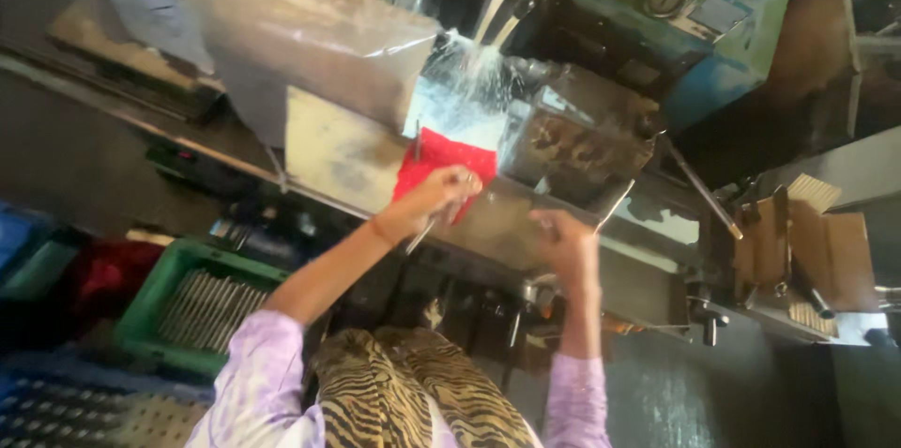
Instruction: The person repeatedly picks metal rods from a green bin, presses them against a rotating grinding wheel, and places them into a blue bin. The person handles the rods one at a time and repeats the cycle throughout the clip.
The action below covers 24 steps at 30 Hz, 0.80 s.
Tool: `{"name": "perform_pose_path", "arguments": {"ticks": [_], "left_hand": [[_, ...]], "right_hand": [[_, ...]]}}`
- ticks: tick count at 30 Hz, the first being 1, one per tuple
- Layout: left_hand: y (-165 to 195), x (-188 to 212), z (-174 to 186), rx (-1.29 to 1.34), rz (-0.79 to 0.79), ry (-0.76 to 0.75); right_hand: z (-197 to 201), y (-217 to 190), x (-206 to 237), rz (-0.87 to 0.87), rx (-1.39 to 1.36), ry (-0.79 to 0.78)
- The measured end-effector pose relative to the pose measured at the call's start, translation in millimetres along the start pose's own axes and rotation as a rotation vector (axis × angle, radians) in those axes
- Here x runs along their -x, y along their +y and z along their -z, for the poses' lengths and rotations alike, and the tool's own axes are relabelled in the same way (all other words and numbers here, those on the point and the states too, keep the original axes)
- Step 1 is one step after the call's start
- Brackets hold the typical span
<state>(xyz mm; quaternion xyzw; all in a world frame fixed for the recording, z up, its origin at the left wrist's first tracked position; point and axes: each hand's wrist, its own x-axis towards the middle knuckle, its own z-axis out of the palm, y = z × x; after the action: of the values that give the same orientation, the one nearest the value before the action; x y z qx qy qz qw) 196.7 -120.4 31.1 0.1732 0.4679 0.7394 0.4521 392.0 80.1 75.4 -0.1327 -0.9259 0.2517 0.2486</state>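
Note:
My left hand [436, 197] reaches up to the machine and is closed around a thin metal rod [419, 236] that points down from it; the hand lies against a red cloth [441, 163] hanging below a stream of white coolant spray [469, 82]. My right hand [563, 237] is raised beside it, fingers curled near the machine's metal bed edge [526, 213]; what it grips is blurred. Both arms wear pale purple sleeves [258, 382].
A green crate [150, 303] holding several metal rods stands at the lower left, with blue crates [28, 251] beside it. A clear plastic guard sheet [300, 35] hangs over the machine. A long lever [704, 190] and cardboard pieces [817, 242] sit at the right.

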Motion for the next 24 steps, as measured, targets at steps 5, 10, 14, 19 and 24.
{"name": "perform_pose_path", "arguments": {"ticks": [5, 10, 14, 19, 24], "left_hand": [[18, -168, 8, 0.391, -0.128, 0.094], [52, -277, 19, 0.393, -0.261, 0.546], [60, -302, 34, 0.376, -0.236, 0.706], [57, -309, 45, 0.383, -0.224, 0.745], [48, -315, 55, 0.384, -0.212, 0.732]], "right_hand": [[79, 152, -56, -0.23, 0.21, 0.33], [148, 267, -82, -0.376, 0.471, 0.448], [157, 301, -74, -0.716, 0.544, 0.199], [145, 315, -70, -0.671, 0.631, 0.094], [133, 321, -59, -0.676, 0.706, 0.254]]}}
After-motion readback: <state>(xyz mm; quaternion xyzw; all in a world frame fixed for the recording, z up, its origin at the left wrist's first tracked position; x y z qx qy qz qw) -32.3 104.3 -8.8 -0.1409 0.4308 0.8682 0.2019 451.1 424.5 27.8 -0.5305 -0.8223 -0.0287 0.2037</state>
